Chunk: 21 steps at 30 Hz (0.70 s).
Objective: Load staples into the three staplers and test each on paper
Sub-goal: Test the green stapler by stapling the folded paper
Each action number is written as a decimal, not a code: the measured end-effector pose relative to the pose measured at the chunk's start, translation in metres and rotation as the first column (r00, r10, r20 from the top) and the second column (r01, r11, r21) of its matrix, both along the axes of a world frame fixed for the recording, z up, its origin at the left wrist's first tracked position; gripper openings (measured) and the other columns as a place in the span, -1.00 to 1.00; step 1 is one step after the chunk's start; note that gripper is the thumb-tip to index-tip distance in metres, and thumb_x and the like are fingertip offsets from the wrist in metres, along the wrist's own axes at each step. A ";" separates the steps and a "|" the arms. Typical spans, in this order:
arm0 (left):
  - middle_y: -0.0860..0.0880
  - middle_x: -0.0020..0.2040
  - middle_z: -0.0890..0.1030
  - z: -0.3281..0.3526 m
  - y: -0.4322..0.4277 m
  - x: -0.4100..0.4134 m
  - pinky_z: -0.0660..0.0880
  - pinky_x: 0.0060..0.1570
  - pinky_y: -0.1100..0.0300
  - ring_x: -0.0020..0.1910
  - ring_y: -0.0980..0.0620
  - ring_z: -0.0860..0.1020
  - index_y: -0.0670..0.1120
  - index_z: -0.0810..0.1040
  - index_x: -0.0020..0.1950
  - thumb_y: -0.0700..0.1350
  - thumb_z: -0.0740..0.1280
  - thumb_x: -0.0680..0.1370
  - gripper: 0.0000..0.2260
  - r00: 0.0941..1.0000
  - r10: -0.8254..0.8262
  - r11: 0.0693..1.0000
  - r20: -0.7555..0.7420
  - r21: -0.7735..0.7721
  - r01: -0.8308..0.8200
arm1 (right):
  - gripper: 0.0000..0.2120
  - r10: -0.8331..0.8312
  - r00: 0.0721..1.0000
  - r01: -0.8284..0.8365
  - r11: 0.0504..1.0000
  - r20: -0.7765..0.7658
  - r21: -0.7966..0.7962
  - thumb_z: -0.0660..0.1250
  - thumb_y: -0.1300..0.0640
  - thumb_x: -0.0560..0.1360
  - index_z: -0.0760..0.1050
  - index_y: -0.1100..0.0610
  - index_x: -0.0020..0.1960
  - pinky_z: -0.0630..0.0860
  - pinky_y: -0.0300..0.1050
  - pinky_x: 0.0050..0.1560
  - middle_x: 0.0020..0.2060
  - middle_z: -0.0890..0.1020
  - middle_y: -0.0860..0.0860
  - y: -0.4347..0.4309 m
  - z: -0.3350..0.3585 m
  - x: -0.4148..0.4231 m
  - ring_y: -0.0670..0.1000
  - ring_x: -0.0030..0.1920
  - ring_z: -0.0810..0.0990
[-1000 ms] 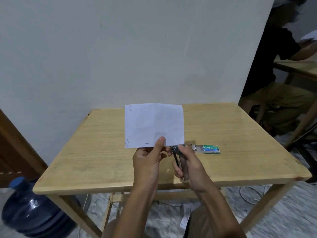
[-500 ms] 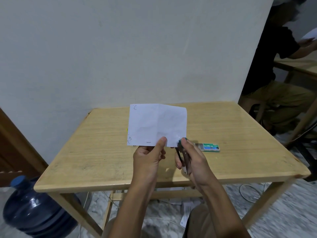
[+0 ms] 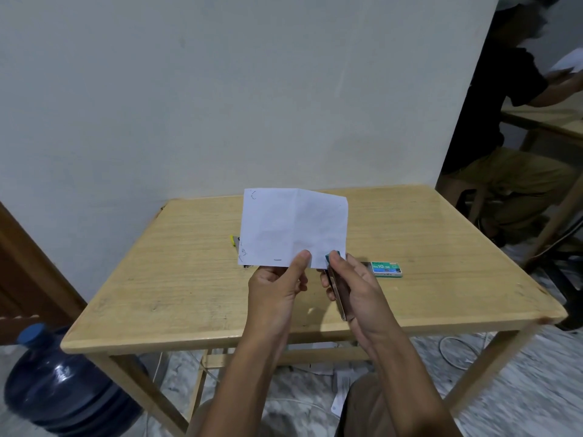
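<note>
At frame centre over the bench [image 3: 157, 294], the left hand [image 3: 277, 288] pinches the paper [image 3: 293, 227] while the right hand [image 3: 353, 291] grips a stapler [image 3: 335, 275] at its lower-right corner; what look like staples [image 3: 277, 259] already mark other edges, so testing seems well along.

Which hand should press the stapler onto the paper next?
Right. The right hand holds the stapler at a lower corner of the paper; the left hand pinches its bottom edge.

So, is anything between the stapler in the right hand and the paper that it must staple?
Nothing visible. The right hand holds the stapler with its teal tip at the lower right corner of the paper. The left hand pinches the bottom edge just beside it, its thumb apart from the tip.
</note>
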<state>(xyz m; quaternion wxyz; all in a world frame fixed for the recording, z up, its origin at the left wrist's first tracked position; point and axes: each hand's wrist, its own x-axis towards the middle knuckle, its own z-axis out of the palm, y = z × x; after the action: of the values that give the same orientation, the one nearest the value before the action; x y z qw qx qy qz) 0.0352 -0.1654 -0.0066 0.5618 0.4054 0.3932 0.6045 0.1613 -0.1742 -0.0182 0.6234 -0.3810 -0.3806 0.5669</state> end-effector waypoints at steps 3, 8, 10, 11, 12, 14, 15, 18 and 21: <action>-0.04 -0.38 0.46 0.001 0.000 0.001 0.39 -0.19 0.09 -0.35 0.04 0.41 -0.11 0.56 -0.26 -0.12 0.47 0.48 -0.84 1.000 -0.006 1.000 0.004 0.000 0.006 | -0.80 -0.016 1.000 0.016 1.000 0.020 0.000 0.44 -0.05 0.40 0.57 0.07 -0.15 0.36 -0.25 -0.39 -0.42 0.52 -0.01 0.000 0.002 -0.002 -0.07 -0.38 0.46; -0.03 -0.36 0.47 0.003 0.001 -0.002 0.39 -0.22 0.13 -0.37 0.05 0.41 -0.09 0.58 -0.24 -0.15 0.46 0.47 -0.88 0.996 0.002 0.999 0.094 -0.033 0.001 | -0.62 -0.014 0.996 0.014 1.000 0.093 -0.002 0.33 -0.22 0.43 0.52 0.13 -0.17 0.26 -0.30 -0.52 -0.55 0.42 0.00 -0.004 0.004 0.000 -0.08 -0.56 0.30; 0.00 -0.36 0.49 0.004 0.001 -0.003 0.40 -0.22 0.16 -0.37 0.08 0.41 -0.08 0.60 -0.22 -0.16 0.46 0.47 -0.91 0.991 -0.002 0.998 0.130 -0.057 0.009 | -0.47 -0.039 0.997 0.040 0.999 0.061 -0.002 0.35 -0.32 0.39 0.58 0.15 0.00 0.24 -0.33 -0.54 -0.41 0.60 -0.01 -0.004 0.005 0.002 -0.11 -0.56 0.25; 0.01 -0.36 0.50 0.005 0.001 -0.003 0.40 -0.23 0.17 -0.38 0.08 0.41 -0.07 0.60 -0.22 -0.17 0.45 0.47 -0.91 0.992 -0.005 0.998 0.129 -0.068 0.014 | -0.39 -0.073 0.997 0.073 0.997 0.033 -0.009 0.42 -0.36 0.35 0.57 0.16 0.07 0.24 -0.33 -0.52 -0.26 0.67 0.00 -0.003 0.007 0.003 -0.11 -0.55 0.24; 0.03 -0.35 0.51 0.005 0.001 -0.004 0.40 -0.23 0.18 -0.38 0.09 0.41 -0.06 0.61 -0.22 -0.17 0.45 0.47 -0.92 0.992 -0.011 0.997 0.126 -0.078 0.021 | -0.39 -0.109 0.994 0.110 0.993 0.022 -0.033 0.47 -0.33 0.32 0.56 0.16 0.08 0.25 -0.30 -0.49 -0.18 0.68 -0.01 -0.002 0.010 0.004 -0.11 -0.54 0.24; 0.03 -0.34 0.52 0.004 0.001 -0.004 0.41 -0.23 0.18 -0.37 0.08 0.42 -0.04 0.63 -0.22 -0.16 0.46 0.47 -0.92 0.992 -0.049 0.995 0.113 -0.085 0.059 | -0.66 -0.159 0.985 0.163 0.984 0.060 -0.077 0.51 -0.14 0.37 0.56 0.09 -0.06 0.21 -0.20 -0.42 -0.35 0.55 -0.05 0.001 0.015 0.007 -0.10 -0.52 0.22; 0.03 -0.33 0.52 0.003 0.000 -0.005 0.42 -0.22 0.18 -0.35 0.07 0.43 -0.03 0.63 -0.20 -0.15 0.46 0.47 -0.94 0.992 -0.081 0.992 0.100 -0.088 0.090 | -0.79 -0.168 0.982 0.175 0.981 0.090 -0.081 0.50 -0.03 0.42 0.53 0.06 -0.15 0.18 -0.17 -0.40 -0.43 0.44 -0.07 0.003 0.017 0.009 -0.10 -0.51 0.21; -0.03 -0.30 0.56 0.004 0.001 -0.009 0.45 -0.23 0.17 -0.32 0.02 0.51 -0.10 0.60 -0.09 -0.10 0.46 0.44 -0.88 0.985 -0.135 0.977 0.109 -0.153 0.151 | -0.78 -0.158 0.972 0.171 0.983 0.176 -0.061 0.45 0.14 0.50 0.47 0.05 -0.26 0.18 -0.14 -0.40 -0.55 0.32 -0.12 0.007 0.020 0.015 -0.10 -0.53 0.20; -0.09 -0.23 0.59 0.006 0.010 -0.026 0.48 -0.22 0.13 -0.30 0.00 0.59 -0.16 0.57 0.02 -0.05 0.42 0.47 -0.77 0.979 -0.128 0.964 0.160 -0.212 0.161 | -0.81 -0.128 0.966 0.148 0.986 0.226 -0.074 0.41 0.15 0.53 0.47 0.08 -0.23 0.19 -0.18 -0.40 -0.57 0.32 -0.15 0.008 0.025 0.028 -0.12 -0.53 0.20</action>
<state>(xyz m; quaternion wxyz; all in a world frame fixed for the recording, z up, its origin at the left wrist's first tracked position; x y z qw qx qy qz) 0.0091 -0.1552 -0.0003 0.6738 0.3223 0.3859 0.5415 0.1893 -0.1660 0.0067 0.5974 -0.4950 -0.3940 0.4928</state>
